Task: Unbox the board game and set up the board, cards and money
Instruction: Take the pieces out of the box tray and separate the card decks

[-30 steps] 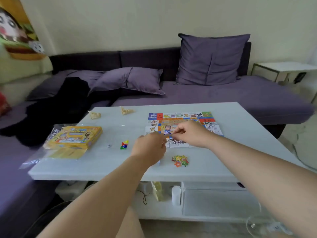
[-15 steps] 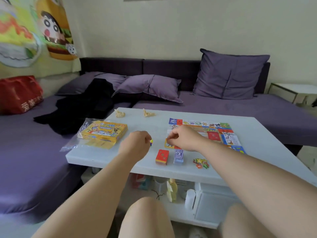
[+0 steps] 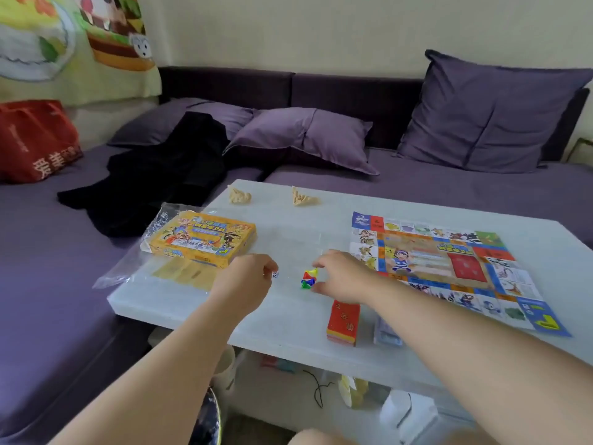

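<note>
The colourful game board [image 3: 442,261] lies unfolded on the right part of the white table [image 3: 288,226]. The yellow game box [image 3: 202,240] sits on a clear plastic wrap [image 3: 128,271] at the table's left. My left hand [image 3: 244,281] pinches a small white die [image 3: 275,274]. My right hand [image 3: 343,277] curls round a cluster of coloured pawns [image 3: 308,279], fingertips touching them. A red card deck [image 3: 343,321] stands near the front edge, and a pale blue stack [image 3: 386,335] beside it is partly hidden by my right forearm.
Two crumpled tan paper scraps [image 3: 239,195] [image 3: 303,197] lie at the table's far edge. A purple sofa with cushions [image 3: 305,136] wraps round the table, with a black garment [image 3: 160,175] and a red bag [image 3: 35,139] on it. Clutter sits under the table.
Both hands moved left, off the board. The left hand now pinches the die and the right hand has reached the coloured pawns. The camera has come closer.
</note>
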{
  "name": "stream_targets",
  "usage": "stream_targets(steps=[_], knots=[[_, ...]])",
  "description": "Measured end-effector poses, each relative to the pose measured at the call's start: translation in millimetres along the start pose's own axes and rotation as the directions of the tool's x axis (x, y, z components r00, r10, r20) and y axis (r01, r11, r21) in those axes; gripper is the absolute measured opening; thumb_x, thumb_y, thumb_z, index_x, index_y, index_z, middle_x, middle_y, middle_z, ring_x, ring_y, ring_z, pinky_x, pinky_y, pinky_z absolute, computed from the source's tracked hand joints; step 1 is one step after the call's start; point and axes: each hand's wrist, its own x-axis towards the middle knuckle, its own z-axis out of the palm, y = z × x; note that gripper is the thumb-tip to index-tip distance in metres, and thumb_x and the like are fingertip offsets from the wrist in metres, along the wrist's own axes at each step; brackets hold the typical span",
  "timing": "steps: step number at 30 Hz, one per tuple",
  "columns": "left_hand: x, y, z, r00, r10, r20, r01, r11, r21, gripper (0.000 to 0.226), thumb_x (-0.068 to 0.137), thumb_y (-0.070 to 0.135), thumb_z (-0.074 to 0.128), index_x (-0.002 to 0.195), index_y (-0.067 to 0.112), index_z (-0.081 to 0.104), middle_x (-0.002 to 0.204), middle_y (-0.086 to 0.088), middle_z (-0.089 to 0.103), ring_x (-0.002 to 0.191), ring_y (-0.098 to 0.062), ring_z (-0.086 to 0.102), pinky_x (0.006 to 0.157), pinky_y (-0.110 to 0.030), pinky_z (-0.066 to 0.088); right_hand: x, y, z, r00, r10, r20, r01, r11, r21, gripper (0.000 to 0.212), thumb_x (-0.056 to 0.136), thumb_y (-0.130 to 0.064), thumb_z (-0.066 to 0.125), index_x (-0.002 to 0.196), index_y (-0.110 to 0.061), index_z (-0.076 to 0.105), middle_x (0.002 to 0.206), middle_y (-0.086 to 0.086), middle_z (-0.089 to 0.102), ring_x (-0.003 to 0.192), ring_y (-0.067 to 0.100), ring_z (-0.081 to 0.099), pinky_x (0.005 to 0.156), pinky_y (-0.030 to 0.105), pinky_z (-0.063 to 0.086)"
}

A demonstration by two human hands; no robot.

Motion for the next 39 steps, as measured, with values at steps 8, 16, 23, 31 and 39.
stream_targets(steps=[8,16,23,31,39], knots=[[33,-4,41,0.982,0.186,-0.029,-0.180,0.971,0.161,0.037,0.096,0.027,0.047,0.133,0.031,0.049,0.136,0.012,0.045,0.125,-0.012,0.043,0.089,-0.026,0.012,42,20,18,0.996,-0.066,0.062,0.071,0.995,-0.071,0.072,0.082,-0.050,0.066,0.140,-0.015,0.042,0.134,0.001,0.041,0.123,0.019,0.043,0.101,0.034,0.040],[42,-13,48,0.980,0.201,-0.007,-0.188,0.929,0.320,0.043,0.096,0.039,0.041,0.137,0.026,0.039,0.137,0.008,0.043,0.131,-0.016,0.034,0.102,-0.033,0.027,60,14,32,0.991,-0.100,0.086,0.119,0.958,-0.261,0.070,0.078,-0.060,0.062,0.127,-0.013,0.048,0.120,0.004,0.046,0.115,0.023,0.044,0.088,0.037,0.046],[40,-18,52,0.977,0.210,-0.041,-0.183,0.919,0.350,0.039,0.095,0.042,0.037,0.129,0.024,0.045,0.128,0.006,0.044,0.125,-0.016,0.037,0.098,-0.031,0.030,66,13,41,0.988,-0.145,0.049,0.153,0.944,-0.293,0.064,0.083,-0.060,0.056,0.122,-0.010,0.046,0.120,0.006,0.050,0.112,0.025,0.047,0.086,0.033,0.037],[38,-22,60,0.973,0.212,-0.089,-0.166,0.915,0.367,0.045,0.093,0.046,0.026,0.119,0.023,0.056,0.119,0.006,0.055,0.122,-0.016,0.040,0.099,-0.031,0.028,62,14,51,0.964,-0.257,-0.068,0.202,0.875,-0.440,0.068,0.085,-0.071,0.036,0.113,-0.010,0.048,0.115,0.005,0.057,0.109,0.025,0.049,0.090,0.034,0.031],[42,-21,56,0.982,0.181,-0.062,-0.144,0.912,0.384,0.034,0.090,0.044,0.039,0.113,0.027,0.058,0.108,0.011,0.064,0.122,-0.013,0.039,0.107,-0.034,0.018,66,19,53,0.933,-0.349,-0.081,0.277,0.845,-0.457,0.060,0.086,-0.070,0.032,0.097,-0.014,0.050,0.100,0.004,0.062,0.091,0.022,0.045,0.078,0.032,0.023]])
